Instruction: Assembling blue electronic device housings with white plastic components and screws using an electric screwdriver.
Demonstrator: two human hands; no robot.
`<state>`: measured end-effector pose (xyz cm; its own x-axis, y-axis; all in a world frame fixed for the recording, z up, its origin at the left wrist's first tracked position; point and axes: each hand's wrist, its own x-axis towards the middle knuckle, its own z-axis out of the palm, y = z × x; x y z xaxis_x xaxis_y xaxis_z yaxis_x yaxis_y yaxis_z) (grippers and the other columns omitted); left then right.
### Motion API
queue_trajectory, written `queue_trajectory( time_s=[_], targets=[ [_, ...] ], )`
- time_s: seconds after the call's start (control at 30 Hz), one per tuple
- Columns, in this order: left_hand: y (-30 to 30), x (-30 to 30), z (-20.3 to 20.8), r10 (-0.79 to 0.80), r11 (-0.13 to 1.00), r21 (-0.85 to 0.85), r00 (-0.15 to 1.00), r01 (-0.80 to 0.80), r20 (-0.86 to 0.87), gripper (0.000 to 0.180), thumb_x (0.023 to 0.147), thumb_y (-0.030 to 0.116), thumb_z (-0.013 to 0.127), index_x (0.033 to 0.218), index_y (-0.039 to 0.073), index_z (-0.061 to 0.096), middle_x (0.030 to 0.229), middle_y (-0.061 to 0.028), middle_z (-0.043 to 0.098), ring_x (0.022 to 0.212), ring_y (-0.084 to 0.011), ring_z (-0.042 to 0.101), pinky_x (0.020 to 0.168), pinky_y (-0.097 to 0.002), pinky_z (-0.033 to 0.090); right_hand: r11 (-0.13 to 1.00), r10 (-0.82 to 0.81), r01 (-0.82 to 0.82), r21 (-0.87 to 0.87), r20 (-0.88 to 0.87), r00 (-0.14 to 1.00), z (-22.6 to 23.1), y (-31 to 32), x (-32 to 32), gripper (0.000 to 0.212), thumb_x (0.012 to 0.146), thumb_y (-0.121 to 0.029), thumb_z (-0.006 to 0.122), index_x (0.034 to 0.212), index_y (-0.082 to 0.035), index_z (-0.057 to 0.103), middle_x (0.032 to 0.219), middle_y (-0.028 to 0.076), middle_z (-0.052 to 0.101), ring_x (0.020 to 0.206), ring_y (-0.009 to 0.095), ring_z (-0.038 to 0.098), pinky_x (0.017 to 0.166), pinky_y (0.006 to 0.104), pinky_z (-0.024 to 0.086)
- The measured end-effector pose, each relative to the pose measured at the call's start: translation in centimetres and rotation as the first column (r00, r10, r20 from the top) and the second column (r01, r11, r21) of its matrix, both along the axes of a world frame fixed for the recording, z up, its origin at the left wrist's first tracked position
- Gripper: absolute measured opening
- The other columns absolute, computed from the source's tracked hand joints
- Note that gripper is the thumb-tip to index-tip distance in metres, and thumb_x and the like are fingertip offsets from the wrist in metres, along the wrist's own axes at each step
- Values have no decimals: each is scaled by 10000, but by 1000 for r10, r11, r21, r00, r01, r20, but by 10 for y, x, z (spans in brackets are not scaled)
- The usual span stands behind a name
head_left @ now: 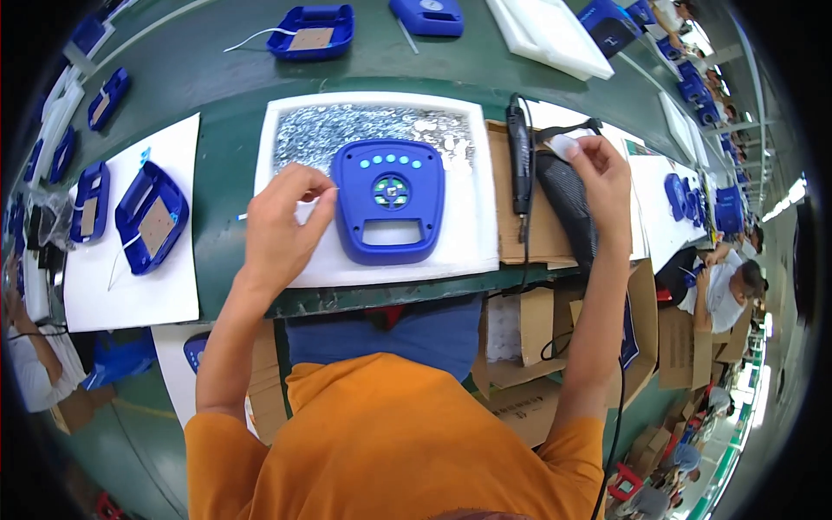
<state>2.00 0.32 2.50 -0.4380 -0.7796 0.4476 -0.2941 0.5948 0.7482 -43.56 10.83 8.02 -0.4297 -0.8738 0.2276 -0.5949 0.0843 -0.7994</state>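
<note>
A blue plastic housing [347,208] lies in front of me, with a row of several light-blue dots, a round opening showing a circuit board, and a handle-like slot. Under it is a white foam pad [472,234] with a silvery, crinkled surface. My left hand [290,217] is at the housing's left edge, thumb and forefinger drawn together; what they hold, if anything, is hidden. My right hand [600,173] pinches a small white piece [563,146], its kind unclear, above a black mesh-covered object [565,204]. Beside that lies a black corded electric screwdriver [520,160].
Cardboard [507,234] lies under the screwdriver. On a white sheet [173,299] at left rest open blue shells [152,217] with brown boards. Beyond, another shell with a white cable [312,39], a blue unit [429,16] and white foam [550,35] stand on the green bench. Co-workers sit nearby.
</note>
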Motion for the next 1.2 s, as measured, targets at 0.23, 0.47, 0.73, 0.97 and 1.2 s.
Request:
queue_trajectory(
  time_s=[0.23, 0.47, 0.73, 0.97, 1.2],
  targets=[
    [9, -16, -14, -17, 999, -34, 999, 15, -51, 88, 999, -26, 777, 1074, -11, 734, 1085, -129, 792, 945, -250, 767, 837, -352, 622, 892, 258, -375, -251, -399, 880, -34, -16, 183, 164, 935, -36, 870, 1078, -37, 792, 1096, 125, 830, 1032, 313, 818, 919, 415, 637],
    [10, -19, -21, -7, 999, -45, 996, 3, -90, 124, 981, -32, 786, 1090, -3, 733, 1078, -134, 787, 919, -270, 763, 815, -371, 618, 830, 414, -549, -93, -557, 720, -49, -15, 199, 230, 883, -94, 911, 1091, -49, 824, 1251, 133, 814, 1187, 336, 787, 1012, 460, 626],
    [9, -18, -25, 12, 999, -44, 996, -16, -83, 121, 986, -37, 785, 1094, -2, 745, 1106, -130, 797, 947, -261, 776, 838, -355, 633, 938, 134, -244, -245, -390, 911, -39, -15, 153, 147, 943, -10, 825, 1088, -28, 807, 1127, 130, 791, 1036, 360, 765, 928, 462, 607],
    [7, -19, -28, 13, 1000, 10, 994, -12, -106, 75, 1024, -42, 763, 1094, -16, 761, 1139, -128, 812, 979, -201, 770, 863, -320, 626, 981, 134, -193, -24, -636, 760, -60, -20, 118, 76, 931, -79, 859, 988, -81, 809, 1000, 91, 666, 999, 331, 670, 876, 458, 570],
    [7, -18, -30, 10, 1000, 27, 989, -6, -145, 85, 1012, -30, 766, 1092, -8, 748, 1125, -137, 802, 965, -237, 777, 821, -347, 636, 961, 235, -270, 66, -711, 662, -71, -43, 129, 80, 923, -120, 865, 981, -74, 835, 1013, 92, 677, 1022, 327, 673, 904, 466, 569]
  ],
)
